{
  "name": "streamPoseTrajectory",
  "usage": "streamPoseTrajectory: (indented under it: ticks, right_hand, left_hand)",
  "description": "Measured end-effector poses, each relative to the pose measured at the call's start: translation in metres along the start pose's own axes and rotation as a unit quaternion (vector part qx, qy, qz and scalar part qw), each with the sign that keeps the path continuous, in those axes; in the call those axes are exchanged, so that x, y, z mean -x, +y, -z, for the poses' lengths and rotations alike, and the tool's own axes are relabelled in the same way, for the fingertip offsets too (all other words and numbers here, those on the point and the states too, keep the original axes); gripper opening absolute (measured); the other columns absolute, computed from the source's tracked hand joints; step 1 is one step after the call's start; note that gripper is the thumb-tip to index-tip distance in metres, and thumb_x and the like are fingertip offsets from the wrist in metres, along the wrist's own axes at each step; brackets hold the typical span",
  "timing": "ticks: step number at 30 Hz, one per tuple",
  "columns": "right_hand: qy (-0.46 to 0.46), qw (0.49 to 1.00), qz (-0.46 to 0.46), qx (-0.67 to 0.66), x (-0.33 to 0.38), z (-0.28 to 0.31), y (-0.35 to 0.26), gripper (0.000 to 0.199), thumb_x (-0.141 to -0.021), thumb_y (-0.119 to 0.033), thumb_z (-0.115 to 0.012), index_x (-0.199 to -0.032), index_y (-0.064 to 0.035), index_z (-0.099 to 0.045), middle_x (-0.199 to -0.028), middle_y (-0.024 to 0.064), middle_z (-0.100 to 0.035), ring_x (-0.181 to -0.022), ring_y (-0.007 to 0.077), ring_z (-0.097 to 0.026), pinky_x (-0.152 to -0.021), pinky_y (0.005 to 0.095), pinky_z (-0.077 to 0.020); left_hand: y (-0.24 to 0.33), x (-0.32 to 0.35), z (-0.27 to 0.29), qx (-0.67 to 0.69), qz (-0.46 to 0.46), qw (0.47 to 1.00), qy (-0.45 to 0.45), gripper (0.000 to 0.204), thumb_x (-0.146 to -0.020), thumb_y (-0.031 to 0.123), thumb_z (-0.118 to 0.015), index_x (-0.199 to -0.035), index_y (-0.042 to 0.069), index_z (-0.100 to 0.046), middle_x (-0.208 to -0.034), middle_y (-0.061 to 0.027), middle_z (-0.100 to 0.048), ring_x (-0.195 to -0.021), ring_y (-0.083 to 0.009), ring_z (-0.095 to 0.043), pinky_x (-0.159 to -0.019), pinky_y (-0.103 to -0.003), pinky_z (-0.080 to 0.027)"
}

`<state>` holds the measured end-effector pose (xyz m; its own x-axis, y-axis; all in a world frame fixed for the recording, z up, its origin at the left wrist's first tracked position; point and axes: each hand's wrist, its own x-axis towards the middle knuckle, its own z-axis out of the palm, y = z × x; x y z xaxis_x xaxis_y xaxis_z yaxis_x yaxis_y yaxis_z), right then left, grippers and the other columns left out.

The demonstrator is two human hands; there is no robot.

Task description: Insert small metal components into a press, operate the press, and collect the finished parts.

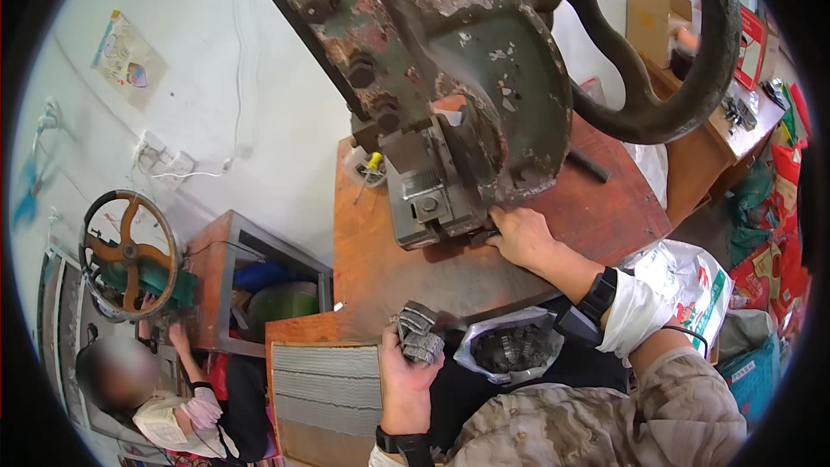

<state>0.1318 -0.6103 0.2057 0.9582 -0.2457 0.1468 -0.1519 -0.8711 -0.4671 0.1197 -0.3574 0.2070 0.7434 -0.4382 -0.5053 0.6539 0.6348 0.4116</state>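
Observation:
A stack of grey, ridged metal pieces [418, 329] rests in my left hand [406, 391], its fingers curled round them beyond the table's front edge. My right hand [522, 237] is at the base of an old green press [510, 69] with chipped paint. Its thumb and fingers are pinched together beside the steel die block [430, 205]; what is between them is too small and dark to make out. Below the table edge, an open bag [471, 363] holds many similar grey pieces [517, 348] by my lap.
The press's large handwheel [722, 43] overhangs the right side of the wooden table [596, 207]. A dark rod [590, 164] lies there. At lower left is a panel of grey ridged rows [327, 385]. Another person [186, 415] works at a second handwheel [130, 251].

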Motion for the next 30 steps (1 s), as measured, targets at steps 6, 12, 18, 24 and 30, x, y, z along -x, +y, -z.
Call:
streamPoseTrajectory:
  ticks: [6,12,18,24,30]
  right_hand:
    - [-0.130,0.955,0.164,-0.210,0.064,0.031,0.012,0.025,-0.070,-0.016,-0.069,-0.090,-0.0028,-0.064,-0.086,0.0159,-0.064,-0.083,0.0330,-0.061,-0.072,0.0382,-0.0480]
    - [-0.222,0.958,0.127,-0.132,0.128,-0.072,0.028,0.033,-0.070,-0.024,-0.071,-0.097,-0.0059,-0.063,-0.088,0.0159,-0.063,-0.085,0.0335,-0.061,-0.075,0.0415,-0.0479]
    - [-0.250,0.958,0.113,-0.085,0.141,-0.128,0.064,0.029,-0.071,-0.019,-0.068,-0.097,-0.0065,-0.065,-0.091,0.0165,-0.063,-0.088,0.0339,-0.060,-0.077,0.0401,-0.0486]
    - [-0.301,0.943,0.135,-0.038,0.133,-0.124,0.061,0.028,-0.070,-0.016,-0.068,-0.095,-0.0040,-0.064,-0.091,0.0182,-0.063,-0.085,0.0343,-0.061,-0.077,0.0390,-0.0487]
    - [-0.386,0.914,0.092,0.082,0.148,-0.138,0.065,0.029,-0.071,-0.018,-0.071,-0.095,-0.0044,-0.064,-0.082,0.0175,-0.064,-0.081,0.0324,-0.063,-0.071,0.0376,-0.0496]
  left_hand:
    - [-0.042,0.002,0.043,-0.333,0.090,0.939,0.004,0.025,-0.087,0.018,-0.045,-0.089,-0.005,-0.056,-0.063,-0.0097,-0.058,-0.036,-0.0163,-0.048,-0.031,-0.024,-0.036]
    - [-0.111,-0.051,0.143,-0.480,0.157,0.857,0.099,0.045,-0.088,0.041,-0.053,-0.096,-0.003,-0.061,-0.079,-0.0147,-0.063,-0.069,-0.0238,-0.062,-0.058,-0.032,-0.049]
    - [-0.026,0.006,0.199,-0.669,-0.279,0.651,0.225,0.027,-0.083,0.024,-0.061,-0.096,0.001,-0.066,-0.089,-0.0165,-0.066,-0.081,-0.0259,-0.063,-0.075,-0.037,-0.048]
    - [0.145,0.105,0.409,-0.644,-0.277,0.380,0.604,0.035,-0.080,0.014,-0.058,-0.111,-0.002,-0.055,-0.113,-0.0252,-0.052,-0.108,-0.0408,-0.045,-0.094,-0.043,-0.036]
    - [0.234,0.065,0.424,-0.743,-0.194,0.329,0.550,0.053,-0.091,0.034,-0.045,-0.133,0.003,-0.035,-0.139,-0.0162,-0.035,-0.131,-0.0349,-0.026,-0.104,-0.053,-0.022]
